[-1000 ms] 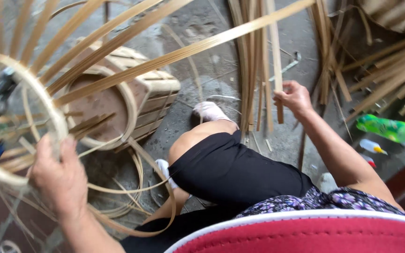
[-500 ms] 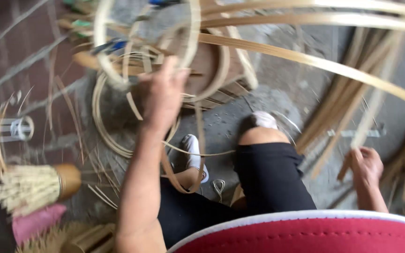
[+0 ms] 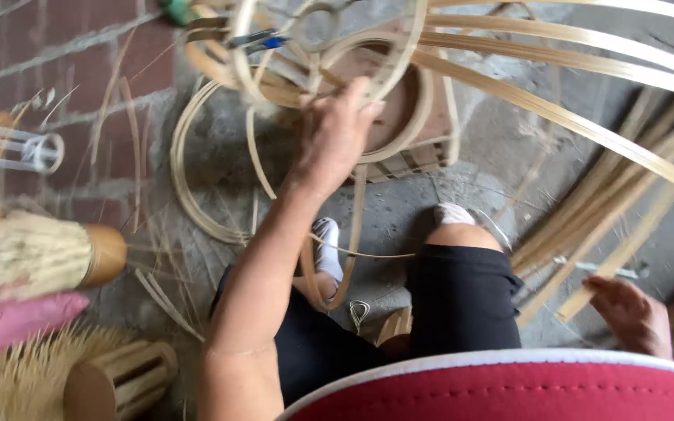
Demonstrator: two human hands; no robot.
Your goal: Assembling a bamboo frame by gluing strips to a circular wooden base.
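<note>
Left hand (image 3: 335, 134) up at top centre, arm stretched out from the lower left, fingers curled over the rim of a bamboo hoop frame (image 3: 329, 47); thumb side toward the wooden box. Grip looks closed on the hoop strip, though blur hides the fingertips. Frame is a bundle of round hoops near the top edge of the floor view, with long bamboo strips (image 3: 571, 86) fanning from it toward the right edge, above the floor. Blue-and-dark object (image 3: 255, 39) clipped or tied on the hoop, too blurred to name.

Just under the hand: wooden slatted box (image 3: 419, 132) on the concrete floor (image 3: 501, 148), touching the frame from below or behind, cannot tell which. Loose coiled strip rings (image 3: 196, 179) lie on the floor left of the box, one loop trailing down between the feet.

Right hand (image 3: 632, 313) low at the right edge, well apart from the frame, fingers half bent, resting by flat bamboo slats (image 3: 610, 218) lying on the floor; fingertips near one slat end, cannot tell if pinching it.

Between the hands: knees in black shorts (image 3: 462, 304), white shoes (image 3: 328, 248) on the floor. Red, white-edged rim (image 3: 509, 390) along the bottom edge.

Left edge: straw brushes with bamboo-tube handles (image 3: 48, 253), pink cloth (image 3: 29, 316), clear plastic tube thing (image 3: 17, 152) over the brick paving (image 3: 64, 47).
</note>
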